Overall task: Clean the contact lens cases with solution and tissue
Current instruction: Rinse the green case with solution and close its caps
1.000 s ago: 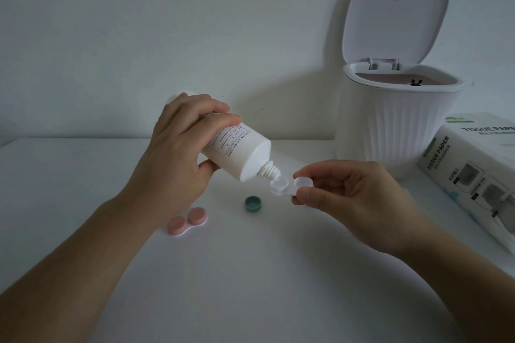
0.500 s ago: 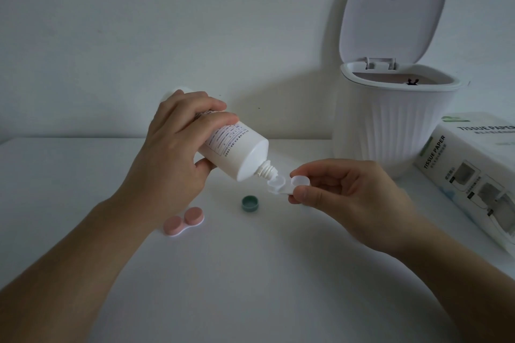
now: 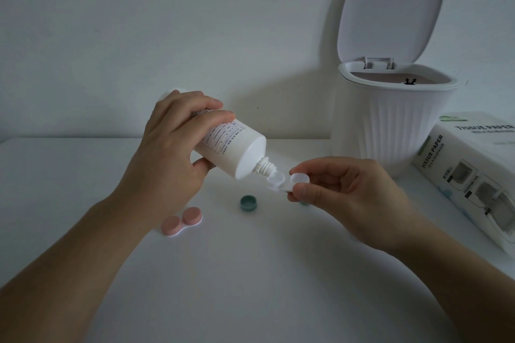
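Observation:
My left hand [image 3: 170, 153] grips a white solution bottle [image 3: 237, 152], tilted down to the right with its uncapped nozzle over one well of a white lens case [image 3: 289, 182]. My right hand [image 3: 351, 195] pinches that open case by its right side, above the table. A second lens case with pink caps [image 3: 182, 221] lies on the table below my left wrist. One green cap [image 3: 249, 203] lies on the table under the bottle; a second green piece [image 3: 303, 203] peeks out beneath my right thumb.
A white ribbed bin [image 3: 390, 125] with its lid raised stands at the back right. A tissue paper box [image 3: 473, 175] lies at the right edge. The white table [image 3: 250, 273] meets a plain wall behind.
Both hands, the bottle and the case hold nearly the same pose; the nozzle stays over the left well. The view has shifted slightly.

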Demonstrator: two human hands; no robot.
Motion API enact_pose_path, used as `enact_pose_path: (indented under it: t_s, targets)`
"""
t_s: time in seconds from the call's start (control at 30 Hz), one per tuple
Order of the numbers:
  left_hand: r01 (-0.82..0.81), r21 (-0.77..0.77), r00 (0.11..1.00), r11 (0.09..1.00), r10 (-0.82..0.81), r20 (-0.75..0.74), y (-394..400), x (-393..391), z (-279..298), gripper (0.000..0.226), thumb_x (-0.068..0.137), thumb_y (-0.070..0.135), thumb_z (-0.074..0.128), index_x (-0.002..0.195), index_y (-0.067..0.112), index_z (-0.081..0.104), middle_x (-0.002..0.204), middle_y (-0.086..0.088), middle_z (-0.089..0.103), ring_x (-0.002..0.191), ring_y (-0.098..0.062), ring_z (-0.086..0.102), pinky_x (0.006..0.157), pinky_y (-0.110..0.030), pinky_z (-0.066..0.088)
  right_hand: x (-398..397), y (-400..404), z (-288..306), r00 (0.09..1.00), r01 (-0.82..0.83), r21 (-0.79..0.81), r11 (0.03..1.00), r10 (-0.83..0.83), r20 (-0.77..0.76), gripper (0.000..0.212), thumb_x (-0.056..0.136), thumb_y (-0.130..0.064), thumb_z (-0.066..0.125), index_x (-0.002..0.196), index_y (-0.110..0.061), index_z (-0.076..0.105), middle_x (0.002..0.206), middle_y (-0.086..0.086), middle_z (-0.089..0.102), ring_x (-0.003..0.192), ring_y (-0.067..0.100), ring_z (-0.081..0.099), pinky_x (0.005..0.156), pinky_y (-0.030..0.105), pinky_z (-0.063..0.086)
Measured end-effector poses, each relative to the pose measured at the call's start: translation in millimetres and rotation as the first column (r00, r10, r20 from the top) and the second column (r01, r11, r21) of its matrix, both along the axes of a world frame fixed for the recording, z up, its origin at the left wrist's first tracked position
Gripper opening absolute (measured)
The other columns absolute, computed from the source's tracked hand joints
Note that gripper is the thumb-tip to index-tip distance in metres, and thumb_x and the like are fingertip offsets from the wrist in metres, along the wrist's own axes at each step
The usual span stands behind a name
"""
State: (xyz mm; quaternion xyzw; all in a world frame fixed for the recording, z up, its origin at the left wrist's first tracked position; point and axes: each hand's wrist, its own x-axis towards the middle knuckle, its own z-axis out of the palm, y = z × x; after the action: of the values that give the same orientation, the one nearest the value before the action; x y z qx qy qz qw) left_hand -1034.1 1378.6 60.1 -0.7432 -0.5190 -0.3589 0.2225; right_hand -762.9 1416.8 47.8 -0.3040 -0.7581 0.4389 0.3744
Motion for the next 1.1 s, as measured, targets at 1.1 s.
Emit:
enact_pose_path:
  t_s: [1.1]
  targets:
    - [0.01, -0.129, 0.954, 0.992, 0.029, 0.299, -8.0, 3.9, -2.5, 0.075, 0.066, 0.01, 0.093, 0.131, 0.026, 0.06, 0.128, 0.019, 0.052, 0.123, -0.007, 0.044, 0.098, -0.002, 0.03, 1.7, 5.7, -7.1, 1.0, -0.021, -0.028, 0.999, 0.02, -0.023, 0.025, 0.081, -0.041, 0.079, 0.105, -0.038, 0.073, 0.098, -0.004, 0.079, 0.094, 0.013, 0.076, 0.095, 0.04, 0.058]
